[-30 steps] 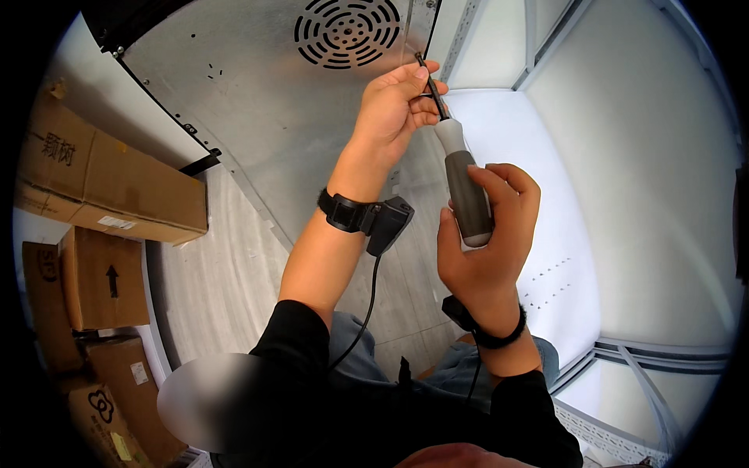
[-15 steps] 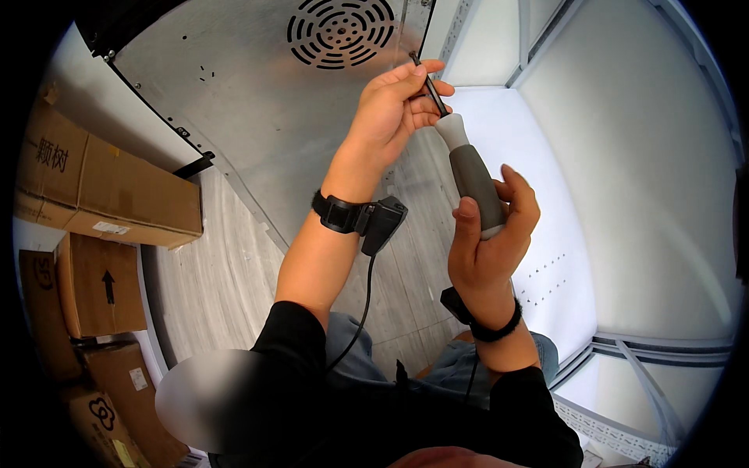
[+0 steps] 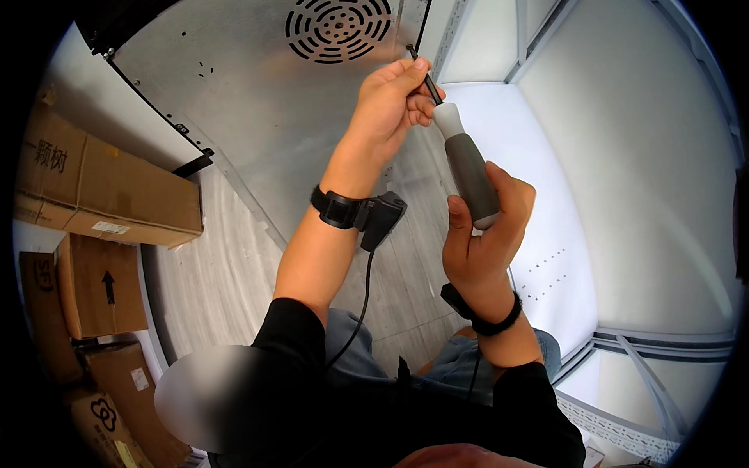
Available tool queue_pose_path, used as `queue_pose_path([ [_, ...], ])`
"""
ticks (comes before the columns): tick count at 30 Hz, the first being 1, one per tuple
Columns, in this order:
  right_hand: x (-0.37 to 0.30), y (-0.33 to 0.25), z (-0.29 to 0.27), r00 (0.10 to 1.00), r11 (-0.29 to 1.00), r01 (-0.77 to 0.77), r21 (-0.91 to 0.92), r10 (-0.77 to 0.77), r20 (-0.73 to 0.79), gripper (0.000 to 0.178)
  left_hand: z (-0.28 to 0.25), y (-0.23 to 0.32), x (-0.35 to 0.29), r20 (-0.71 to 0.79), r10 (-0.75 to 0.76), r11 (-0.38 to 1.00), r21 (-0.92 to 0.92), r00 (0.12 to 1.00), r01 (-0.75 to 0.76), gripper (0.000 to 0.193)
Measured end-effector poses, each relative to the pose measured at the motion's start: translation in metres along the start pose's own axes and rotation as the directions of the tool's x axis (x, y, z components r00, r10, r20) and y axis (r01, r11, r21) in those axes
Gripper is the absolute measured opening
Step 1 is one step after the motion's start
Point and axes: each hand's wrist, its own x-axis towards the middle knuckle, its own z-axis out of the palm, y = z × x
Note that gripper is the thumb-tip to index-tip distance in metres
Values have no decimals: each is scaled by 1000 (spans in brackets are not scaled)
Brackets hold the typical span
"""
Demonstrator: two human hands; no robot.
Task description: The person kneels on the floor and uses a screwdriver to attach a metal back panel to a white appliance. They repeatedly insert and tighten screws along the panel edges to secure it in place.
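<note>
A screwdriver with a thick dark-grey and light-grey handle slants up and to the left. My left hand pinches its thin dark shaft close to the tip, thumb on top. At the butt of the handle, my right hand grips with thumb and fingers on either side. The tip meets a small dark screw head by the right edge of a metal panel; whether it is seated there I cannot tell. Each wrist wears a black strap with a device.
Round vent slots pierce the panel. Cardboard boxes are stacked along the left. A white surface with rows of small screws lies to the right, beside a pale wall. Black cables trail from the wrist devices.
The screwdriver and my right hand have shifted slightly up and to the left. My left fingers have drawn closer together around the shaft near the tip.
</note>
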Motion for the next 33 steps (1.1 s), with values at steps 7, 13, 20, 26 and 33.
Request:
queue_pose_path([
  [7, -3, -3, -3, 958, 931, -285, 229, 268, 100, 67, -3, -3, -3, 87, -8, 998, -61, 996, 14, 22],
  [13, -11, -5, 11, 997, 945, -54, 323, 69, -36, 64, -3, -14, 3, -6, 58, 997, -56, 998, -59, 22],
  [20, -12, -1, 10, 982, 974, -177, 144, 185, -43, 49, 0, -5, -2, 46, 11, 997, 79, 999, -14, 24],
  [26, -2, 6, -2, 944, 923, -327, 202, 329, 21, 49, -9, -6, 0, 164, 19, 999, -42, 986, -13, 20],
  [33, 6, 10, 1, 988, 989, -114, 99, 123, -95, 49, 2, -15, 4, -57, 55, 998, 32, 997, -53, 18],
])
